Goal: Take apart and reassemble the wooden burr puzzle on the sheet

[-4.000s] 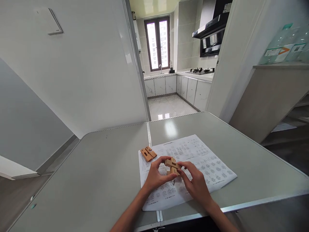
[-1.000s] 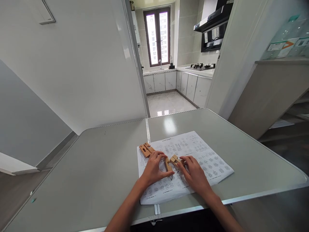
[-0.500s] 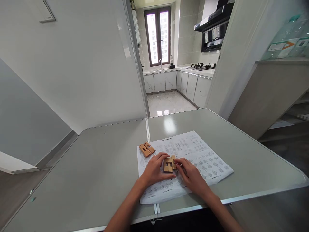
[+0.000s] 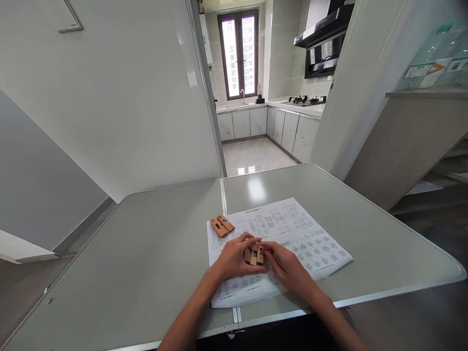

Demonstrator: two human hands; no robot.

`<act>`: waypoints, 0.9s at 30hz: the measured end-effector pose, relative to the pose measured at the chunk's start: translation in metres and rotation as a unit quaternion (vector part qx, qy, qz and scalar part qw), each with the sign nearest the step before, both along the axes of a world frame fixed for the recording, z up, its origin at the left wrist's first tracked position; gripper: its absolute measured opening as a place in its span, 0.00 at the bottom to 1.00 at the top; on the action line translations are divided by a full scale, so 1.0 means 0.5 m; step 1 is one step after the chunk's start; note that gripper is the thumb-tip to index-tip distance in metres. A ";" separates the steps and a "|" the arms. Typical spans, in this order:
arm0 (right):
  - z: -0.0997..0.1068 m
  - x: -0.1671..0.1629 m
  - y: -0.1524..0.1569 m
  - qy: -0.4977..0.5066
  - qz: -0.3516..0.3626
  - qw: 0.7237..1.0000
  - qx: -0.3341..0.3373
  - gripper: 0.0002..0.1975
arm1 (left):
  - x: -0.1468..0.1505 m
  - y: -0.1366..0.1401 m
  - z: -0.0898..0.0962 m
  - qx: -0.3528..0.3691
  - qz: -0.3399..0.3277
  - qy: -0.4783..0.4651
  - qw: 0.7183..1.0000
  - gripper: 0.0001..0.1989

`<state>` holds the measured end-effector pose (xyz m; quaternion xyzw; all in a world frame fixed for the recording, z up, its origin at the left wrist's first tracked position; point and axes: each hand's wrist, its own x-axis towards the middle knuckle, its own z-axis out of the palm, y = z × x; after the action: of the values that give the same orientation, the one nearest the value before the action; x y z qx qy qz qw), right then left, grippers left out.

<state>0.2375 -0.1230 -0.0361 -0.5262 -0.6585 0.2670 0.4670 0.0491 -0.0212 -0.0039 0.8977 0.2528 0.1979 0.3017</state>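
Note:
Interlocking wooden puzzle pieces [image 4: 253, 255] sit between my hands above a printed sheet [image 4: 314, 243] covered in small diagrams. My left hand [image 4: 236, 256] curls around their left side, thumb below and fingers above. At the right side, my right hand [image 4: 283, 263] pinches the rightmost piece with its fingertips. The fingers partly hide the pieces' edges, so how tightly they fit together cannot be made out. More notched wooden pieces [image 4: 222, 226] lie side by side on the sheet's upper left corner, beyond my left hand.
The sheet lies on a grey-green table [image 4: 164, 253] with a metal seam and metal edging. A white wall [image 4: 153, 97] rises behind it at left. Past the far edge is a kitchen with a gas stove [image 4: 305, 100]. Large plastic bottles [image 4: 424, 63] stand on a shelf at right.
The right-hand wooden piece has shifted toward me and now sits more level with the others. My fingers have closed in around the pieces; the spare pieces stay put.

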 end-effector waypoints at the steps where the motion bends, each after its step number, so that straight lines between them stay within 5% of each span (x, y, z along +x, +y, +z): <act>1: -0.001 0.000 0.000 0.003 0.001 1.000 -0.003 0.14 | 0.002 0.000 -0.002 0.001 0.004 0.008 1.000 0.37; 10: 0.009 0.001 -0.003 -0.008 -0.045 0.999 -0.011 0.13 | -0.030 0.019 -0.001 0.002 0.056 -0.027 0.998 0.34; 19: 0.008 0.000 -0.006 -0.007 -0.046 0.998 -0.041 0.13 | -0.186 0.108 0.017 0.091 0.321 -0.067 0.940 0.28; 27: 0.005 0.001 -0.007 -0.020 -0.054 0.997 -0.046 0.13 | -0.209 0.119 -0.002 0.099 0.347 -0.004 0.933 0.29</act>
<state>0.2381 -0.1263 -0.0337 -0.5871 -0.6253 0.2615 0.4427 -0.0555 0.0383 -0.0049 0.7784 0.5266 0.3181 0.1246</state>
